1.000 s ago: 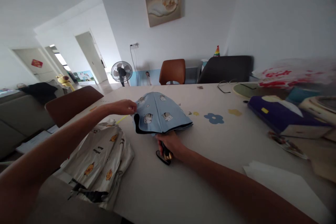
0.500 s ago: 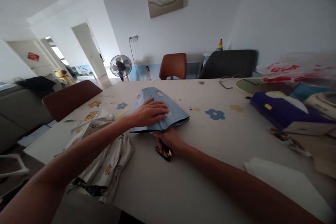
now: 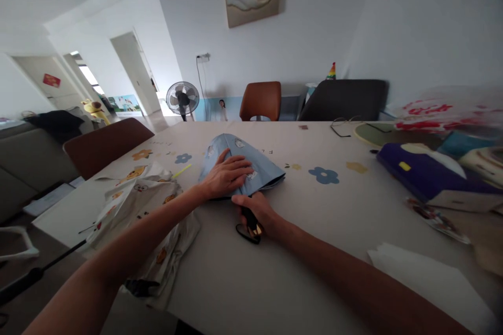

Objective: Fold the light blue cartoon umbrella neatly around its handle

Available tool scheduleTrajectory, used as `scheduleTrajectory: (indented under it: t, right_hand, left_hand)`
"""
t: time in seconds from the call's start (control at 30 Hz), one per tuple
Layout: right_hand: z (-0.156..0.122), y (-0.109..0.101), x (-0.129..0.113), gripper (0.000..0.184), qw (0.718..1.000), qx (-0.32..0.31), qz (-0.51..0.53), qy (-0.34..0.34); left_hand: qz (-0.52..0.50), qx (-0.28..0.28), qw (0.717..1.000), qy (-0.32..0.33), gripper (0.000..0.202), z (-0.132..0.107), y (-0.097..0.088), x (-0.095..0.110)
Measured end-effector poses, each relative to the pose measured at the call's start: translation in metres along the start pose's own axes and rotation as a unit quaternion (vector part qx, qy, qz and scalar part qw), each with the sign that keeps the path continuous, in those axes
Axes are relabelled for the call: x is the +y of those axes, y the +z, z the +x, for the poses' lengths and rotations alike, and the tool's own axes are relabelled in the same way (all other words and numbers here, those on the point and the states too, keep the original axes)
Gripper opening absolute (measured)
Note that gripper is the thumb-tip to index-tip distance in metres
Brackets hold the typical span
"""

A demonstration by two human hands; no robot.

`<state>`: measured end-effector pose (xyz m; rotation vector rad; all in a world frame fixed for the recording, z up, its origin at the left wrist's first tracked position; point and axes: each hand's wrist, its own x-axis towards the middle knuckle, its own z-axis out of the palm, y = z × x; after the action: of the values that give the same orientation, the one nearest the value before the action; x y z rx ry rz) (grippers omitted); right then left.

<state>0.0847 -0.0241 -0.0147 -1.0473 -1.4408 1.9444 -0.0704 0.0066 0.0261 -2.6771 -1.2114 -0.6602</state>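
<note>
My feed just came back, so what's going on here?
A person has a blue umbrella in both hands at the table. The right hand grips its black handle, and the left hand lies flat on the canopy, which is drawn in rather than spread. To the left, a pale umbrella with yellow prints lies loosely bunched, partly hidden by the left forearm.

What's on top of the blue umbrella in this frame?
The person's left hand lies on the fabric of the blue umbrella, palm down. Any print directly beneath that palm is covered and cannot be seen.
</note>
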Motion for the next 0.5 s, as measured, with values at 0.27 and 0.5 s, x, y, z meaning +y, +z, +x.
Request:
scheduleTrajectory:
  t: [0.27,0.5]
  right_hand:
    - [0.001,0.004,0.001,0.032,0.997,0.059,0.043,0.016]
    - [0.000,0.006,0.003,0.035,0.997,0.066,0.009,0.035]
  left_hand:
    - [0.008,0.033,0.999,-0.016,0.036,0.003,0.005,0.007]
    - [0.028,0.112,0.980,-0.161,0.042,0.013,0.006,-0.019]
